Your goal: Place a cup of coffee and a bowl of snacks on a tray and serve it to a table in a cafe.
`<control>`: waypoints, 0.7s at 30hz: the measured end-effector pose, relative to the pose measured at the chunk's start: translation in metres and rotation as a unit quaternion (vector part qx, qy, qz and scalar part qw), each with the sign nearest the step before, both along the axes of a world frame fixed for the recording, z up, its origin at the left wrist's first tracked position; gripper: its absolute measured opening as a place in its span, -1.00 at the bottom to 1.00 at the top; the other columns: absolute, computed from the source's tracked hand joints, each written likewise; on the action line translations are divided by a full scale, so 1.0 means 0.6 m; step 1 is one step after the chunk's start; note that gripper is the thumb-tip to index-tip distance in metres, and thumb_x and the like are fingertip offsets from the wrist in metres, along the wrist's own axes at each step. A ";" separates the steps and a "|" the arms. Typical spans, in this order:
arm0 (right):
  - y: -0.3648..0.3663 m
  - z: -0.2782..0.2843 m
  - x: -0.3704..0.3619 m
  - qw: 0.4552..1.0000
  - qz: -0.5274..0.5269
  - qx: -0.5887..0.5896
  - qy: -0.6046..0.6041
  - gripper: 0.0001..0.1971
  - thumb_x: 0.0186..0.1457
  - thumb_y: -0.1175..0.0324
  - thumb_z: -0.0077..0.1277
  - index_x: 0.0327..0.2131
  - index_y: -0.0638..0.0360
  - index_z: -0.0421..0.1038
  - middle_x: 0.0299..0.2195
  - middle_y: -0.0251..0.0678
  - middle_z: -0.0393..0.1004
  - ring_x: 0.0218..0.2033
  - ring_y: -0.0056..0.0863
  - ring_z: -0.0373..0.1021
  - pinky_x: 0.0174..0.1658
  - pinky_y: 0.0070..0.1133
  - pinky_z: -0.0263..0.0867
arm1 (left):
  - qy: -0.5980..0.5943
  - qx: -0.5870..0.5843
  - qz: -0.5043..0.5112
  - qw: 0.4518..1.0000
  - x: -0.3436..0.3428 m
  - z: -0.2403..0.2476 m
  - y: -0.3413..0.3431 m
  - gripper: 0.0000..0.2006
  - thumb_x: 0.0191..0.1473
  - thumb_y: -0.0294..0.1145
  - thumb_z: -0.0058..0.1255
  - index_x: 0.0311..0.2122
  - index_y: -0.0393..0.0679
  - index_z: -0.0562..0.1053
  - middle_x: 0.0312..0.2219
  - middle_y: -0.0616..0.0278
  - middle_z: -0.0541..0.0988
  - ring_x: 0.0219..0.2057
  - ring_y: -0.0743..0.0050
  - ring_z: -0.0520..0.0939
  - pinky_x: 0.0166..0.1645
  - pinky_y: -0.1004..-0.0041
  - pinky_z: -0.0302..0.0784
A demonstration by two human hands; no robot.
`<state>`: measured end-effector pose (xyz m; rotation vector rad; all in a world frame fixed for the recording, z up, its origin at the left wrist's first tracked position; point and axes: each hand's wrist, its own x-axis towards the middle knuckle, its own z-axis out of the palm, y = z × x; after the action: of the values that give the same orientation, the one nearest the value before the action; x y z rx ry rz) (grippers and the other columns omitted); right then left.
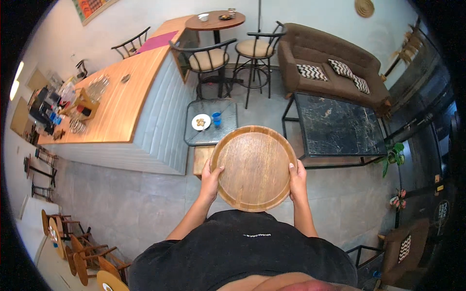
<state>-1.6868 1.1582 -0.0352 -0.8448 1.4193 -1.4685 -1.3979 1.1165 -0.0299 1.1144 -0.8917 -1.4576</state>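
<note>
Room first: grey floor (pixel 155 194), seating along the sides, us mid-floor. Nearest is the round wooden tray (pixel 255 169), out in front of our chest, resting on nothing we can see. From above it covers the near-right corner of the low glass table (pixel 225 106). The left hand (pixel 209 183) pinches the left rim, thumb on the inner face; the right hand (pixel 298 183) pinches the right rim, thumb up on the lip. Fingers below mostly hidden, can't tell how much support they give. Right grip looks shallower to us: an off-centre load would likely roll that side first.

Next out: low wooden block (pixel 203 154), maybe a stool, by the glass table's near edge. Toe catch if we step in with the tray blocking our view.

On the glass table: white plate (pixel 201 122) with brown food, toward the left edge; blue cup (pixel 216 118) just right of it. Weak point is the cup: if the far rim dips past the near edge, it could tip or hit the plate.

Right: marble-topped table (pixel 340 126). Swing wide and we clip its near-left corner. Left: long wooden table (pixel 141 92), near-right corner, same hazard. Brown sofa (pixel 330 53) beyond, low risk.
</note>
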 end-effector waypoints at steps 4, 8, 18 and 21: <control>0.001 0.016 0.139 0.999 0.034 0.002 0.014 -0.74 0.35 0.41 -0.16 0.01 0.34 0.35 -0.12 -0.29 0.49 -0.12 -0.57 0.40 0.00 -0.57 0.33 | 0.022 -0.015 0.061 0.998 0.128 -0.002 0.040 -0.57 0.10 -0.58 -0.02 0.12 -0.30 0.32 -0.02 0.10 0.51 0.02 0.35 0.52 0.14 0.39 0.40; -0.004 0.018 0.274 0.998 0.067 0.008 0.007 -0.76 0.34 0.41 -0.15 -0.01 0.33 0.37 -0.13 -0.31 0.48 -0.13 -0.59 0.39 -0.01 -0.57 0.32 | -0.004 0.000 0.081 0.997 0.271 -0.003 0.062 -0.59 0.10 -0.60 -0.04 0.09 -0.30 0.33 -0.03 0.11 0.51 0.02 0.35 0.51 0.14 0.39 0.38; -0.053 0.030 0.545 0.994 0.104 -0.004 -0.020 -0.72 0.36 0.39 -0.18 0.04 0.33 0.34 -0.11 -0.29 0.49 -0.10 -0.58 0.39 0.01 -0.57 0.32 | 0.000 -0.020 0.122 0.992 0.541 0.041 0.049 -0.58 0.09 -0.60 -0.06 0.10 -0.31 0.32 -0.02 0.11 0.50 0.02 0.35 0.49 0.15 0.40 0.36; -0.090 0.045 0.612 0.993 0.109 -0.015 -0.049 -0.73 0.33 0.39 -0.15 -0.01 0.35 0.37 -0.13 -0.27 0.50 -0.12 -0.56 0.39 0.00 -0.56 0.31 | 0.003 -0.023 0.150 0.988 0.601 0.042 0.023 -0.57 0.07 -0.61 -0.10 0.11 -0.31 0.32 -0.01 0.11 0.49 0.02 0.36 0.49 0.15 0.40 0.36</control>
<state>-1.3199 1.1039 -0.0082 -0.9043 1.1945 -1.3492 -1.0372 1.1305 -0.0048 1.1536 -0.7146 -1.1863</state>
